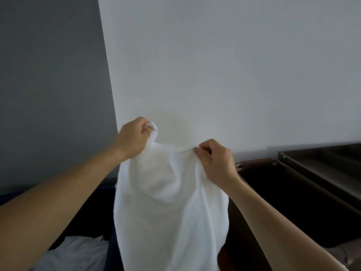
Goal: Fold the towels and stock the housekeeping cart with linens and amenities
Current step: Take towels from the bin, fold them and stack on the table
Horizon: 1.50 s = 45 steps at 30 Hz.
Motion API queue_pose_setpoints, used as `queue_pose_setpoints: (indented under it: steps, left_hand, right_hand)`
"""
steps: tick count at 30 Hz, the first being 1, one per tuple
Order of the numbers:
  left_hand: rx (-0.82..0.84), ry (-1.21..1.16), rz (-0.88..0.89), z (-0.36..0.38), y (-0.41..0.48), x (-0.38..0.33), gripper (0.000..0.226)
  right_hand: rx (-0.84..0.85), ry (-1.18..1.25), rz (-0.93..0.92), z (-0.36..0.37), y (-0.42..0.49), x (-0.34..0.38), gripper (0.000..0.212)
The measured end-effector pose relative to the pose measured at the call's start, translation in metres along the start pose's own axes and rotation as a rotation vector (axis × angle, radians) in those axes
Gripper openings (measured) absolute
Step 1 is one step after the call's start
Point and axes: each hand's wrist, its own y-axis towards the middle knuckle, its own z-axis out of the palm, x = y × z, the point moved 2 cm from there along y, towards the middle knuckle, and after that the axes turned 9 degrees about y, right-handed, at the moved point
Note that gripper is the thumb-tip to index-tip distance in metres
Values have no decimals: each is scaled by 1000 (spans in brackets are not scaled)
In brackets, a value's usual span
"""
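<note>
A white towel (170,208) hangs in the air in front of me, loose and creased, its lower part running off the bottom of the view. My left hand (132,137) pinches its upper left corner. My right hand (216,159) pinches the top edge a short way to the right and slightly lower. The stretch of edge between the two hands sags a little. The housekeeping cart (312,173), dark brown with a metal rail on top, stands to the right, its near side beside the towel.
A white wall (234,65) fills the view ahead, meeting a grey wall (48,75) on the left. More white linen (78,253) lies low at the bottom left on a dark surface.
</note>
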Motion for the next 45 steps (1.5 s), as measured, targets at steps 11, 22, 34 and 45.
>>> queue_pose_setpoints:
  steps: [11, 22, 34, 45]
  left_hand:
    - [570, -407, 24, 40, -63, -27, 19]
    - [82, -101, 277, 40, -35, -20, 17]
    - [-178, -86, 170, 21, -7, -13, 21]
    - [-90, 0, -36, 64, -1, 23, 24]
  right_hand:
    - [215, -44, 36, 30, -2, -5, 10]
    - [228, 55, 191, 23, -14, -31, 15]
    - [164, 7, 180, 35, -75, -80, 9]
    - [37, -294, 182, 9, -78, -113, 15]
